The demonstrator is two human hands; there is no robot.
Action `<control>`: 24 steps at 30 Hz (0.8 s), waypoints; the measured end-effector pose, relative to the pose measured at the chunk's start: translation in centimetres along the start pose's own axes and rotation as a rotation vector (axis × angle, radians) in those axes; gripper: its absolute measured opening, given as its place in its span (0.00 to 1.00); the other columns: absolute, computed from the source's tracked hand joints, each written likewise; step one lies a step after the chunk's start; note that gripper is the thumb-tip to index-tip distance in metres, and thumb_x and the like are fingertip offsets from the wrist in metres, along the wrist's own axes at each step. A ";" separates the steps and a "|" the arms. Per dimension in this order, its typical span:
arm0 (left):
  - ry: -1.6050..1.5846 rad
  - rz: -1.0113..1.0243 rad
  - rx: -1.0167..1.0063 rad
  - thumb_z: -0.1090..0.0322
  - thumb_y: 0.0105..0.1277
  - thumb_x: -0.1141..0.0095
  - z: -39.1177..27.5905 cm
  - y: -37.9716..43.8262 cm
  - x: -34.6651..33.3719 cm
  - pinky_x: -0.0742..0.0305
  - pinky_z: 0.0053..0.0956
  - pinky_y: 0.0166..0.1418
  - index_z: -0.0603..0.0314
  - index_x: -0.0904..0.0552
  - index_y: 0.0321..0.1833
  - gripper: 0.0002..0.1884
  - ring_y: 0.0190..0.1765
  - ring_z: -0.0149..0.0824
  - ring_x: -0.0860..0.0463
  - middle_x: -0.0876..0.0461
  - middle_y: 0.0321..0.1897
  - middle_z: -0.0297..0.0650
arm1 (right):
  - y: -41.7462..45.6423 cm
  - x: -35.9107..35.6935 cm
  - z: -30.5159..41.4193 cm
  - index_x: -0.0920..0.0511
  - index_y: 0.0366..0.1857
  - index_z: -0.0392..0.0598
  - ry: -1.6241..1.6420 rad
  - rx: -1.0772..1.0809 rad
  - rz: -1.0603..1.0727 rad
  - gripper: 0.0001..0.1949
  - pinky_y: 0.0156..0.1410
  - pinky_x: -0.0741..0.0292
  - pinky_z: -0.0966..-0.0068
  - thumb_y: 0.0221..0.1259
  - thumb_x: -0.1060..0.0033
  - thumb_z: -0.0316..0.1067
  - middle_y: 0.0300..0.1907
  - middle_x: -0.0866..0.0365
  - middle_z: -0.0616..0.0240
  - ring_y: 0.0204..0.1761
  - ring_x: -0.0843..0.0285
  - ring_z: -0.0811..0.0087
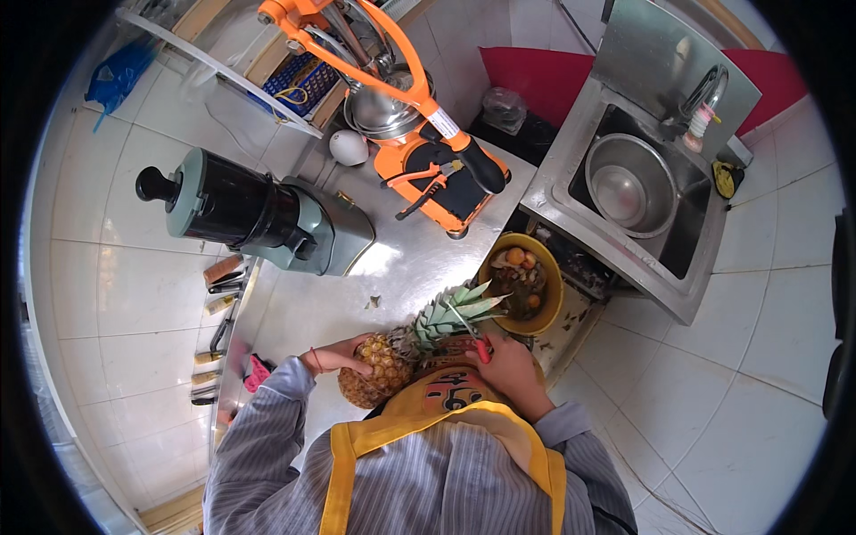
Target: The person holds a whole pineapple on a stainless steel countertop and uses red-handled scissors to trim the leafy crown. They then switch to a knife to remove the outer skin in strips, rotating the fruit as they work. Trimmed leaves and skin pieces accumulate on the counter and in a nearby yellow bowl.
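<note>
A whole pineapple lies on its side over the near edge of the steel counter, its green leafy crown pointing right. My left hand grips the fruit's body, with the thumb across its skin. In my right hand is a red-handled knife; its narrow blade reaches up among the crown leaves. Whether the blade is cutting into a leaf I cannot tell. Just beyond the leaf tips stands a yellow bucket holding fruit and plant scraps.
A grey-green slow juicer stands on the counter's left. An orange manual citrus press is at the back, with orange-handled pliers on its base. To the right is a steel sink holding a metal bowl. Several knives and brushes line the left edge.
</note>
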State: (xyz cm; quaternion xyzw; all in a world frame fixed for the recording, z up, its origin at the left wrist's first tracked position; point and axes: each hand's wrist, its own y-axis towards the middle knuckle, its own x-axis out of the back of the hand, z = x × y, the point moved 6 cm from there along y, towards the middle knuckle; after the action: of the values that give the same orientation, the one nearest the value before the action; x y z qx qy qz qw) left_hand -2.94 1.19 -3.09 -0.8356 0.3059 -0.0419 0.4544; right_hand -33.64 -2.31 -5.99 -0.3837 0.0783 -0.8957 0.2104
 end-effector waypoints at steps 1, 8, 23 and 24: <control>0.007 0.000 -0.004 0.60 0.55 0.27 -0.1 0.0 0.0 0.49 0.34 0.81 0.67 0.45 0.80 0.53 0.77 0.39 0.41 0.37 0.76 0.45 | -0.1 -0.3 -0.3 0.20 0.40 0.45 0.005 0.015 -0.026 0.21 0.40 0.20 0.53 0.58 0.32 0.53 0.26 0.17 0.47 0.32 0.17 0.44; 0.002 0.021 -0.003 0.62 0.56 0.28 0.0 0.1 -0.1 0.46 0.34 0.81 0.67 0.45 0.79 0.51 0.77 0.39 0.40 0.37 0.76 0.45 | -3.2 1.4 -2.6 0.18 0.42 0.41 0.284 -0.166 -0.242 0.21 0.38 0.20 0.59 0.58 0.28 0.50 0.29 0.16 0.47 0.33 0.15 0.46; -0.043 0.024 0.026 0.65 0.56 0.27 0.6 0.3 0.2 0.43 0.34 0.80 0.67 0.45 0.79 0.51 0.75 0.38 0.36 0.35 0.74 0.45 | -2.5 2.2 -3.5 0.21 0.53 0.43 0.181 -0.053 -0.082 0.30 0.48 0.21 0.57 0.53 0.25 0.55 0.41 0.18 0.48 0.43 0.18 0.47; -0.041 0.017 0.030 0.65 0.56 0.27 0.6 0.3 0.2 0.43 0.34 0.80 0.67 0.45 0.79 0.51 0.75 0.38 0.36 0.35 0.74 0.44 | -2.1 2.1 -2.9 0.21 0.53 0.43 0.199 -0.033 -0.088 0.30 0.48 0.21 0.57 0.53 0.25 0.55 0.42 0.18 0.48 0.44 0.18 0.47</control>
State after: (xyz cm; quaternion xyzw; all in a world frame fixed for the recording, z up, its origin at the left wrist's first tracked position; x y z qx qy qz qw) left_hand -2.72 1.42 -3.70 -0.8267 0.3029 -0.0253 0.4735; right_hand -37.71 -1.46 -5.99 -0.2993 0.0966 -0.9364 0.1560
